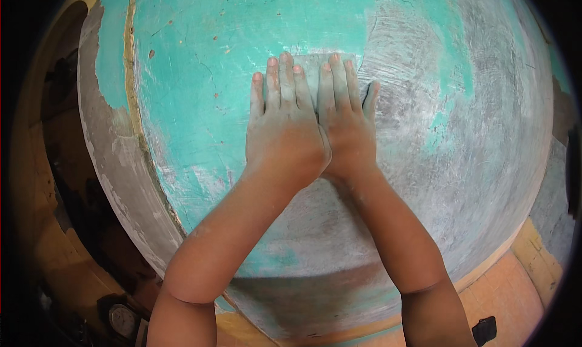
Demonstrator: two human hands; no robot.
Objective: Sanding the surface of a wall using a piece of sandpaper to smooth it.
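Observation:
Both hands press flat, side by side, on a sheet of sandpaper (338, 59) lying against a wall (191, 51) with worn turquoise paint. My left hand (288, 119) lies on the sheet's left part, its outer fingers reaching onto the paint, and its wrist side touches the other hand. My right hand (348, 115) covers the sheet's right part, thumb spread to the right. Pale dust coats the fingers of both. Scuffed grey plaster (409, 60) shows right of the hands and below them. Most of the sheet is hidden under the palms.
A cracked vertical joint (132, 65) runs down the wall's left side, beside bare grey cement (118, 174). Tiled floor (500, 288) shows at lower right, with a small black object (484, 331). A round dial (122, 319) stands at lower left.

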